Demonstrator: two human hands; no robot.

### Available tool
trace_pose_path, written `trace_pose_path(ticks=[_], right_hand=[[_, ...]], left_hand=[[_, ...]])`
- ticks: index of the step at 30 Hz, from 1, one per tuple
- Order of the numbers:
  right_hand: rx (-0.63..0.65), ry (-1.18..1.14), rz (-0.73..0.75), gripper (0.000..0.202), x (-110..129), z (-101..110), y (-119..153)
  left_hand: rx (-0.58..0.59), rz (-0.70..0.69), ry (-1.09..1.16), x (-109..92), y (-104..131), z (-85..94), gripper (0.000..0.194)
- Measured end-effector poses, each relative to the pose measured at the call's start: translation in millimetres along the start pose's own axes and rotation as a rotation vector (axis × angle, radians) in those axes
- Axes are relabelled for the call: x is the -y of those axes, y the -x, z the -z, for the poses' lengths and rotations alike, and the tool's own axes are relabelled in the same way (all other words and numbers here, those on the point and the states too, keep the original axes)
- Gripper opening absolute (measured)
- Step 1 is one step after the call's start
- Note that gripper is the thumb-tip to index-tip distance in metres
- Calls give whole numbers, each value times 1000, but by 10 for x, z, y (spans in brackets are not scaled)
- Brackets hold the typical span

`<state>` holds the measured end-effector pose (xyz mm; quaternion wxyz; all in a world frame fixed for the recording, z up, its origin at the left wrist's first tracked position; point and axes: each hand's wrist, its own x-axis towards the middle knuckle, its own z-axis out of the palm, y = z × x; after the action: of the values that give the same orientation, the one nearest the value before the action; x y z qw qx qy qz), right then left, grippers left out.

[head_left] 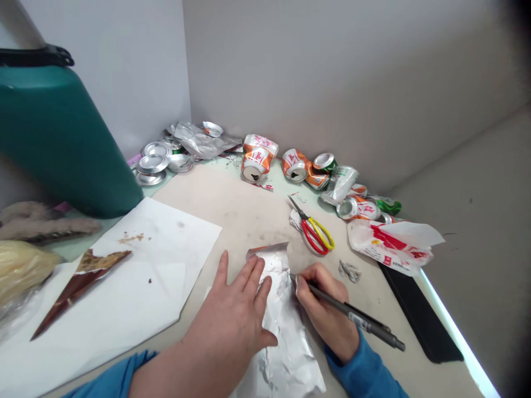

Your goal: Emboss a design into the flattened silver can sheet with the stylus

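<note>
A crumpled silver foil sheet [286, 337] lies on the table, its far end curled up. Across its left side rests my left hand [234, 312], fingers spread and pressing down. My right hand [326, 307] is closed around a dark grey pen [357, 316], whose tip meets the foil's right edge near the curled end. Scissors [315, 232] with red and yellow handles lie beyond my right hand, beside a small crumpled foil scrap [349, 271].
Crushed cans [259, 157] and silver can ends [153, 163] line the wall. A teal bottle [62, 132] stands at left near white paper [136, 298] holding a brown pointed piece [77, 284]. At right are a plastic bag [392, 246] and a black flat object [421, 312].
</note>
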<state>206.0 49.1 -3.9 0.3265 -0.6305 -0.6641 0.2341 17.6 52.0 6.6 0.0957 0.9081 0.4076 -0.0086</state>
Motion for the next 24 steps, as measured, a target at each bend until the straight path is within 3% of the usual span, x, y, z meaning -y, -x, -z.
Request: trace_pose_path(ticks=[24], right_hand=[[-17,35,80,17,-39,-3,34]], left_hand=[[29,5,-5,1,-10,5,74]])
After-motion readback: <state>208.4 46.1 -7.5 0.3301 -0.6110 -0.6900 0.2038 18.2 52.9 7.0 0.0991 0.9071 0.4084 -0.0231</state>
